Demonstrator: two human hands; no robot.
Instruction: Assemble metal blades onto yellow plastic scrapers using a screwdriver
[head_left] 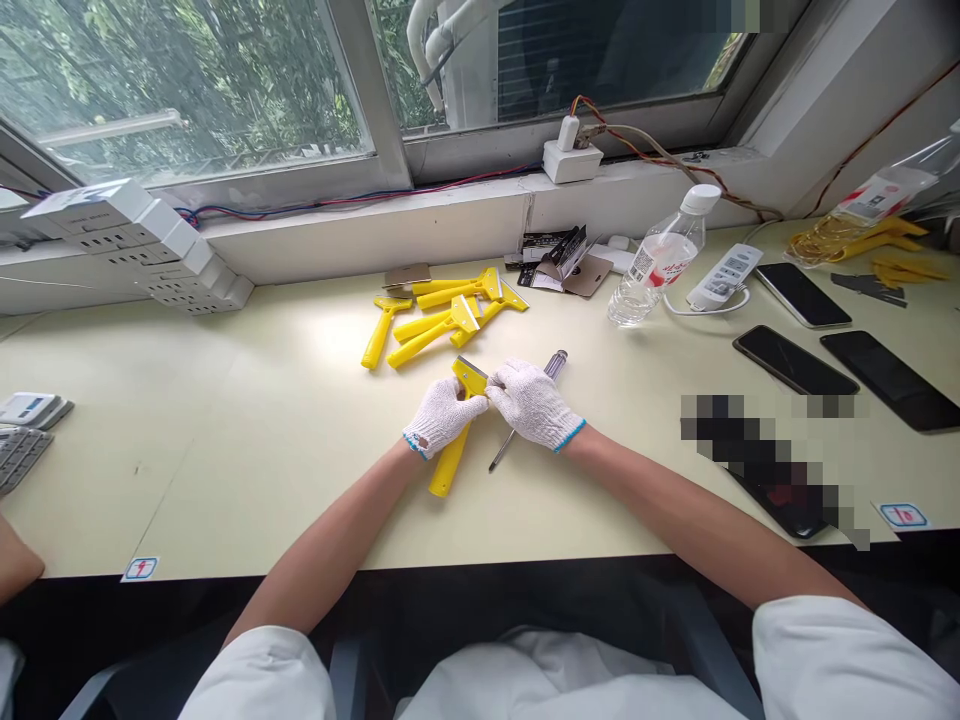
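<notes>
Nearest me, my white sleeves [259, 675] end above bare forearms, and a numbered label [140, 568] sticks to the worktop [262, 400] edge, to the near left of the yellow scraper [450, 468] I am holding. That scraper lies tilted, handle toward me and blade head away. My gloved left hand [444, 412] grasps it around the neck, just below the head. My gloved right hand [532, 402] has its fingers bent together at the head's right end; I cannot tell whether they pinch something there or only touch it. A screwdriver [556, 364] lies just right of the scraper, partly covered by my right hand. Well to the scraper's right are several dark phones [795, 360]. Just beyond the scraper, a loose cluster of more yellow scrapers [431, 345] overlaps. Farther beyond it and to its right stand a clear bottle [660, 262], a white power strip [726, 277] and opened black packaging [559, 262]. Far beyond to its left, white boxes [176, 250] lean stacked below the window [195, 90].
</notes>
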